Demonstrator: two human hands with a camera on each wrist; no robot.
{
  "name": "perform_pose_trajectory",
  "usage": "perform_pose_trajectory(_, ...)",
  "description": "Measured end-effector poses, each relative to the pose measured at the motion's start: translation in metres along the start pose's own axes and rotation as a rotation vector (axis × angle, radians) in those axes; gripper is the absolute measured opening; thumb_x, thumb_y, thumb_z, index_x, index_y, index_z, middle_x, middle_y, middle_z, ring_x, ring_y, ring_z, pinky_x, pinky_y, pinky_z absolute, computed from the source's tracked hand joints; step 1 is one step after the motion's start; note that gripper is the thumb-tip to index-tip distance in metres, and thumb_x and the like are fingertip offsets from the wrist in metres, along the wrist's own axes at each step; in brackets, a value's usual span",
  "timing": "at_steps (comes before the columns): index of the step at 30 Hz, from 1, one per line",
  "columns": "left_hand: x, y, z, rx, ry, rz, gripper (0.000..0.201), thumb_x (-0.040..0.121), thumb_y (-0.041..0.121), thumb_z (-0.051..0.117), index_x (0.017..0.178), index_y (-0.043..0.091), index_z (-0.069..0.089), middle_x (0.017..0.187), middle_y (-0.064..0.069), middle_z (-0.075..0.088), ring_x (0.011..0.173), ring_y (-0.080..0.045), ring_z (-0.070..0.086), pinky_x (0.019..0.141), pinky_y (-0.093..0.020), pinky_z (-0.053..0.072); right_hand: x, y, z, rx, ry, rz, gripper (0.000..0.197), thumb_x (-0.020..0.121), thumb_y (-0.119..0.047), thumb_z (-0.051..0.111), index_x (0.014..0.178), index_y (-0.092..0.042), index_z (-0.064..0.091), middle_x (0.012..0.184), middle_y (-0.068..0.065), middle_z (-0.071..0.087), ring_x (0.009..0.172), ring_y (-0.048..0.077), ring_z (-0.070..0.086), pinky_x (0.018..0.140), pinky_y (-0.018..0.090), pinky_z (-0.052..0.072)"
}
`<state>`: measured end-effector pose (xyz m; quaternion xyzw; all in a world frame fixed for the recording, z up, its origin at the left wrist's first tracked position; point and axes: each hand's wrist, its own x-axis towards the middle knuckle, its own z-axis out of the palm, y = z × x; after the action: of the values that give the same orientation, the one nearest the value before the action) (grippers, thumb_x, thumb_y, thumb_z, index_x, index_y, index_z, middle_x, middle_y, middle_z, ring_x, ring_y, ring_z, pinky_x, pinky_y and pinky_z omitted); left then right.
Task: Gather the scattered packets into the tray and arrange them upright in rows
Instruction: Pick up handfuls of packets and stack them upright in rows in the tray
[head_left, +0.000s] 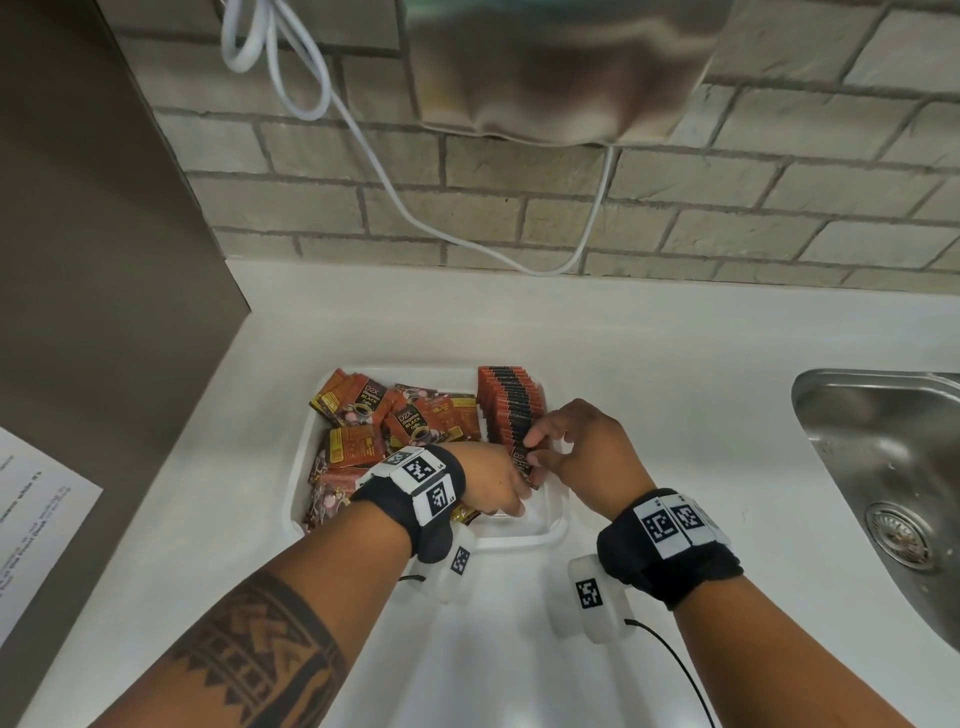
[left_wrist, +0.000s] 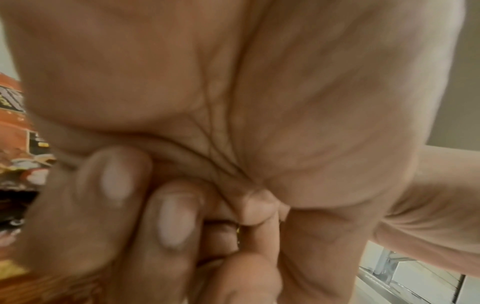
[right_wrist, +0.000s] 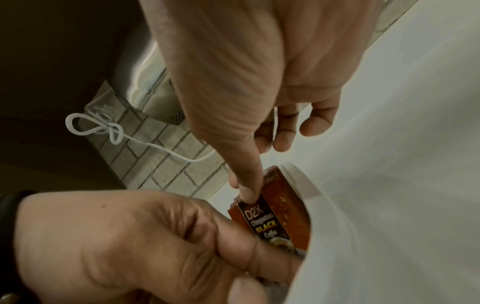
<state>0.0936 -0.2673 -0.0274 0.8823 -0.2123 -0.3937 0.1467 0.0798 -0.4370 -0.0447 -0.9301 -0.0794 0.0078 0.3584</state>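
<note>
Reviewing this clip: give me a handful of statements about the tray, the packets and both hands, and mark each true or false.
1. A row of upright packets stands along the right side of the tray. True.
2. The loose packets on the tray's left side already stand upright. False: they lie flat and jumbled.
3. The right hand touches the near end of the upright row. True.
4. The left hand rests outside the tray on the counter. False: it is inside the tray, gripping a packet at the row's near end.
5. The sink lies left of the tray. False: it is to the right.
</note>
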Motion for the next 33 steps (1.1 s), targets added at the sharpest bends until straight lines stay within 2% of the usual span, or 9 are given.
perform_pose_trajectory(2,-0.005,0.002,-0.005,0.039,-0.039,0.011,0.027,0.1,0.031,0.058,0.122,0.016,0.068,0.114,0.001,0.062,0.108,-0.017,0.057,0.1,-0.032,0.045,-0.001,-0.002,-0.003,0.011,0.014,0.01,0.018,0.077,-0.016,0.082,0.084,-0.031,0.074,0.095,-0.006,0.061,0.084,0.0,0.053,0.071,0.011,0.037)
perform_pose_trajectory(4,-0.013,0.001,-0.011,0.028,-0.025,0.003,0.037,0.101,0.031,0.056,0.135,0.02,0.066,0.132,0.002,0.065,0.12,-0.018,0.058,0.107,-0.033,0.044,-0.004,-0.005,-0.007,0.022,0.043,0.018,0.016,0.078,-0.017,0.081,0.084,-0.03,0.073,0.095,-0.006,0.062,0.085,0.0,0.054,0.071,0.01,0.039)
perform_pose_trajectory(9,-0.027,-0.025,-0.021,0.005,0.129,-0.048,0.023,0.096,0.022,0.058,0.106,0.016,0.078,0.109,-0.001,0.075,0.103,-0.021,0.068,0.097,-0.041,0.054,-0.021,-0.023,-0.018,0.092,0.103,0.037,0.013,0.084,-0.015,0.075,0.083,-0.027,0.073,0.081,-0.008,0.063,0.073,-0.002,0.055,0.065,0.008,0.041)
perform_pose_trajectory(14,-0.04,-0.046,-0.027,0.146,0.22,-0.107,0.024,0.094,0.016,0.062,0.115,0.018,0.073,0.118,0.001,0.069,0.104,-0.017,0.062,0.088,-0.029,0.051,-0.039,-0.053,-0.013,-0.002,-0.209,0.089,0.018,0.093,-0.02,0.062,0.085,-0.028,0.076,0.086,-0.015,0.072,0.077,-0.002,0.063,0.069,0.012,0.047)
perform_pose_trajectory(19,-0.042,-0.053,-0.023,0.165,0.228,-0.059,0.043,0.098,0.01,0.059,0.139,0.022,0.06,0.132,0.0,0.061,0.11,-0.017,0.058,0.084,-0.021,0.04,-0.041,-0.077,0.011,-0.188,-0.476,0.164,0.025,0.095,-0.036,0.058,0.106,-0.02,0.074,0.103,-0.005,0.07,0.088,0.012,0.064,0.079,0.024,0.052)
perform_pose_trajectory(22,-0.037,-0.057,-0.021,0.144,0.217,-0.054,0.05,0.097,0.008,0.056,0.145,0.022,0.055,0.137,-0.002,0.061,0.115,-0.019,0.059,0.093,-0.026,0.048,-0.034,-0.087,0.027,-0.38,-0.513,0.183,0.033,0.093,-0.043,0.059,0.11,-0.017,0.069,0.104,-0.002,0.068,0.092,0.016,0.064,0.08,0.028,0.053)
perform_pose_trajectory(25,-0.032,-0.059,-0.022,0.144,0.232,-0.051,0.052,0.098,0.008,0.052,0.147,0.023,0.052,0.144,-0.003,0.056,0.122,-0.022,0.057,0.099,-0.029,0.048,-0.025,-0.098,0.038,-0.495,-0.499,0.182,0.02,0.095,-0.034,0.056,0.089,-0.015,0.06,0.087,-0.001,0.061,0.079,0.017,0.06,0.064,0.024,0.045)
perform_pose_trajectory(28,-0.027,-0.059,-0.026,0.193,0.182,-0.07,0.056,0.098,0.009,0.049,0.152,0.024,0.046,0.152,-0.005,0.049,0.131,-0.026,0.053,0.107,-0.034,0.046,-0.016,-0.106,0.048,-0.551,-0.512,0.186,0.025,0.097,-0.026,0.049,0.074,-0.016,0.05,0.075,-0.002,0.051,0.072,0.017,0.053,0.066,0.026,0.044)
perform_pose_trajectory(33,-0.023,-0.057,-0.029,0.325,0.054,-0.17,0.041,0.099,0.012,0.046,0.137,0.01,0.061,0.132,-0.013,0.064,0.113,-0.029,0.064,0.096,-0.037,0.054,-0.007,-0.116,0.056,-0.629,-0.583,0.248,0.019,0.095,-0.02,0.049,0.1,-0.01,0.065,0.09,0.003,0.061,0.082,0.022,0.059,0.07,0.03,0.047)
